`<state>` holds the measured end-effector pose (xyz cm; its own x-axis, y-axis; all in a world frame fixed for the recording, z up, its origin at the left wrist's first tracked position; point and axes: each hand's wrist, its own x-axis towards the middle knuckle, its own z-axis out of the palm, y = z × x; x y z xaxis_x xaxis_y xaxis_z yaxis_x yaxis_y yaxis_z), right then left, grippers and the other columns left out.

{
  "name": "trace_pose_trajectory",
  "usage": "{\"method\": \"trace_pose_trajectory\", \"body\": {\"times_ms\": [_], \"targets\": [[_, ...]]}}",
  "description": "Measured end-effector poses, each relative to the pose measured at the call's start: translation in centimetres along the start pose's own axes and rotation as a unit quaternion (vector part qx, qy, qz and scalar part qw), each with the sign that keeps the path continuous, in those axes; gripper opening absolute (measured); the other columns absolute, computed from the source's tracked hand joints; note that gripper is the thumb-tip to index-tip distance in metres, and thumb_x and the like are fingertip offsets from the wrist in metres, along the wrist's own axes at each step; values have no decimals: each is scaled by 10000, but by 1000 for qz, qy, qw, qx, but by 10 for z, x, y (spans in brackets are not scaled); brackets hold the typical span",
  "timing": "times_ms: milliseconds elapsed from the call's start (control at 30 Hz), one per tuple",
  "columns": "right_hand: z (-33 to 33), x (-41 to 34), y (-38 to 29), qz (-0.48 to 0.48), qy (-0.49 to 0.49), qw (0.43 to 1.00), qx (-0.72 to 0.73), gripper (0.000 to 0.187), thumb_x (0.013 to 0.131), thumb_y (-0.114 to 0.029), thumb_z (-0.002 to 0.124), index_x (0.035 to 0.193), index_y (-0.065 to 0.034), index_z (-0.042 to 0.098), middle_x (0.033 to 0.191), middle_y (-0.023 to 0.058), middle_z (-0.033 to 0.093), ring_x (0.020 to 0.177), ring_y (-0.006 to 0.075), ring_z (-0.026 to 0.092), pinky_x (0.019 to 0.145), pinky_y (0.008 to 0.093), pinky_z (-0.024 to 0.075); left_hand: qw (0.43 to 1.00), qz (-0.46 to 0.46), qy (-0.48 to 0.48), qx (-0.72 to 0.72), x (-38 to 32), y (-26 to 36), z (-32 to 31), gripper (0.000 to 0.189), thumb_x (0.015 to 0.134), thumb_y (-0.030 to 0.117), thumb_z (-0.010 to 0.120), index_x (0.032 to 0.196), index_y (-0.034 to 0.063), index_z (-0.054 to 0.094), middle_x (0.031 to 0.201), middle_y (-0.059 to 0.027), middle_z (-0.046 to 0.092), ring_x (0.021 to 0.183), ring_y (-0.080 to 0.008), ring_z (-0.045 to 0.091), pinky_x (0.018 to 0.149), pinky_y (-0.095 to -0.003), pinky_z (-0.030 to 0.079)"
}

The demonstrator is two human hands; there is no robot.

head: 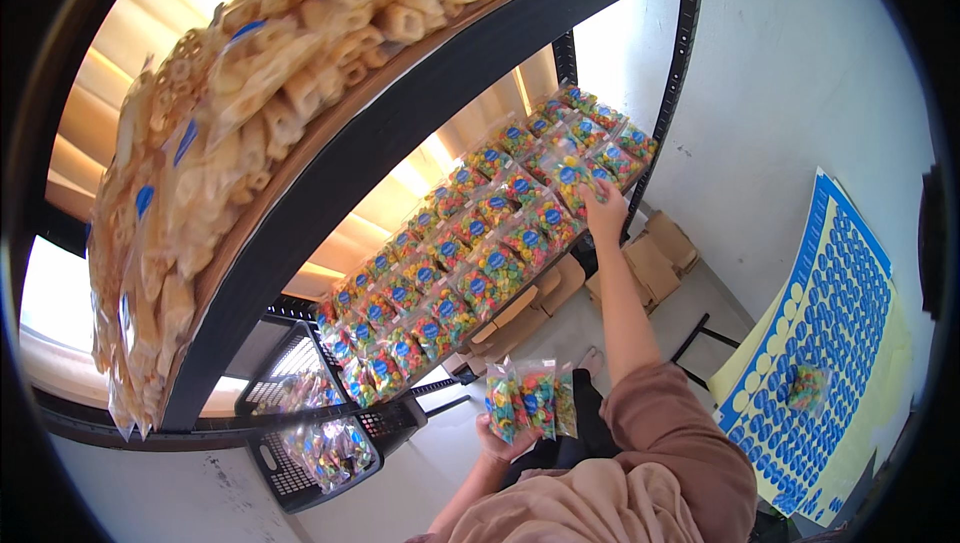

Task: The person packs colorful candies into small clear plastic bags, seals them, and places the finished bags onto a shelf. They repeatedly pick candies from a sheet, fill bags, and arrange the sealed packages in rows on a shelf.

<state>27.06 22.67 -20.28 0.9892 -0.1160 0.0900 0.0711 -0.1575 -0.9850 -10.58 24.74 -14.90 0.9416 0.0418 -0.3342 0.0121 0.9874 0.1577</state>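
Observation:
My right hand reaches over the shelf and grips a clear plastic bag of colourful snacks with a round blue label. Rows of similar labelled snack bags stand close together on that shelf, around and below the held bag. Low in front of my body, my left hand holds a small bunch of snack bags, fanned out side by side. A blue label shows on the middle one. The bags cover part of my left fingers.
An upper shelf carries bagged pale tube-shaped snacks. Black crates with more small packets stand at lower left. Cardboard boxes sit on the floor by the wall. At right, one snack bag lies on sheets of round blue stickers.

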Motion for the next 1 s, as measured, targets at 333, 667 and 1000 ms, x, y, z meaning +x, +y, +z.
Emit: {"method": "trace_pose_trajectory", "body": {"times_ms": [333, 667, 1000], "targets": [[70, 77, 36, 48, -142, 976, -159, 356, 764, -239, 650, 991, 27, 586, 898, 146, 626, 806, 248, 608, 718, 369, 481, 998, 52, 38, 20, 13, 6, -9, 744, 587, 504, 576, 1231, 150, 465, 1284, -81, 413, 1156, -265, 400, 984, -421, 286], [75, 65, 44, -85, -87, 974, -189, 268, 775, -174, 620, 959, 17, 583, 1014, 162, 556, 889, 317, 557, 784, 412, 433, 990, 128, 21, 58, 38, 33, 21, 782, 643, 522, 587, 1290, 130, 388, 1305, -69, 390, 1152, -242, 396, 952, -391, 310], [-19, -117, -17, 93, -137, 966, 200, 275, 821, -194, 581, 1022, -11, 542, 762, 34, 563, 630, 119, 547, 604, 240, 449, 964, 247, -52, 87, 64, 72, 47, 663, 706, 516, 547, 1276, 199, 425, 1307, 0, 416, 1182, -214, 373, 1005, -364, 249]]}}
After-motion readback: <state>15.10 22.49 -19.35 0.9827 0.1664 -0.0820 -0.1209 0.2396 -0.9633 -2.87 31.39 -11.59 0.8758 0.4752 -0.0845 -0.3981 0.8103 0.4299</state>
